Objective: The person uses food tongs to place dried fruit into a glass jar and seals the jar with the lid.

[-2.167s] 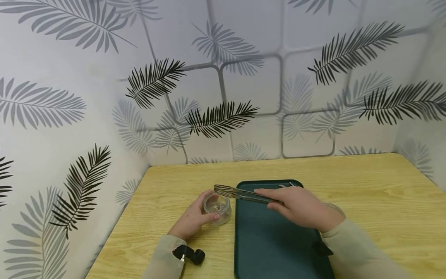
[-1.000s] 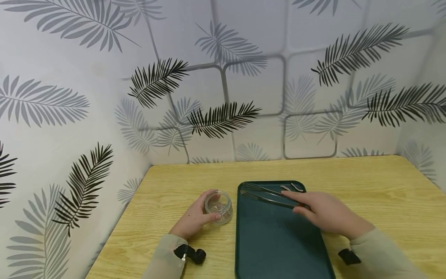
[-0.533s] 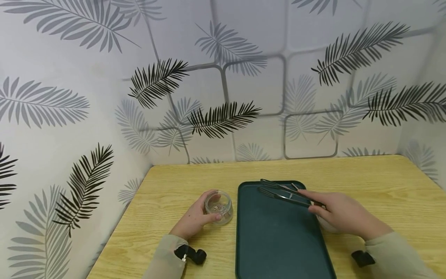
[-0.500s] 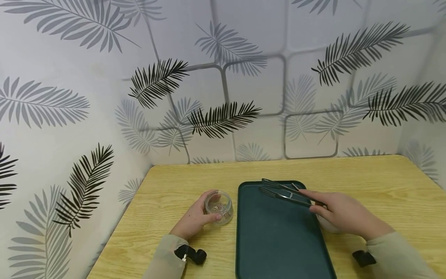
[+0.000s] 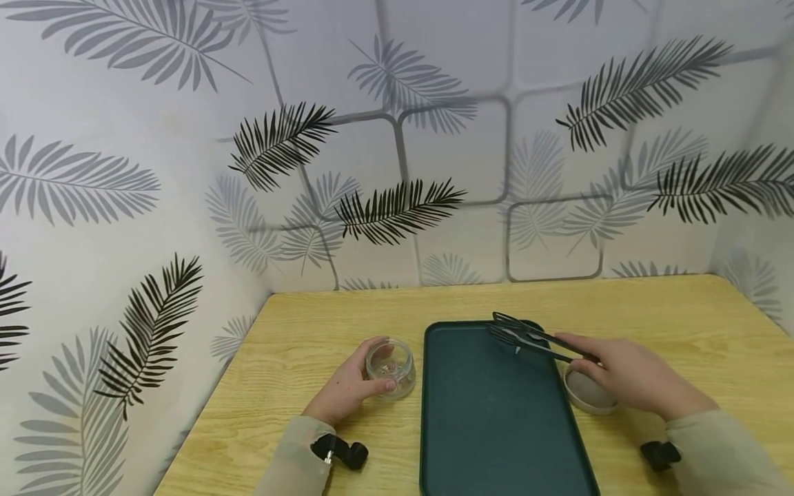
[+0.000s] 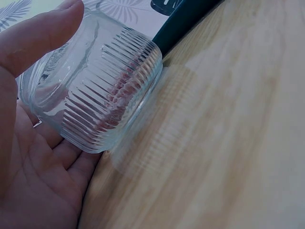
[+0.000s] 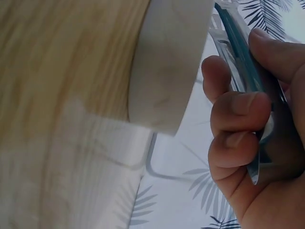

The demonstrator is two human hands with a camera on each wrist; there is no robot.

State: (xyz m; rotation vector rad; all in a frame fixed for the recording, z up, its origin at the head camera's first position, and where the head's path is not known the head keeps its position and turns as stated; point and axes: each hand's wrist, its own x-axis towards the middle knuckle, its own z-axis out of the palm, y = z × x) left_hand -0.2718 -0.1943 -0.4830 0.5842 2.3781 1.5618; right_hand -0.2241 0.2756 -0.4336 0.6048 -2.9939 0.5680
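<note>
My left hand (image 5: 347, 389) grips a small clear glass jar (image 5: 400, 375) that stands on the table left of the tray. In the left wrist view, the jar's ribbed wall (image 6: 105, 86) shows between thumb and fingers; something reddish appears through the glass, and I cannot tell what. My right hand (image 5: 629, 379) holds metal tongs (image 5: 540, 346) by the handle end. Their two arms stand slightly apart, with the slotted heads over the tray's far right corner. A small pale piece (image 5: 517, 350) shows by the heads, which partly hide that corner.
A dark green tray (image 5: 490, 420) lies lengthwise on the wooden table (image 5: 335, 324). Right of the tray stands a round whitish dish (image 5: 586, 394), partly covered by my right hand. Leaf-patterned walls (image 5: 446, 241) border the table at the back and left.
My right hand has moved right, carrying the tongs from above the jar to the tray's far right corner. The tongs' arms spread, then narrowed. My left hand stays on the jar.
</note>
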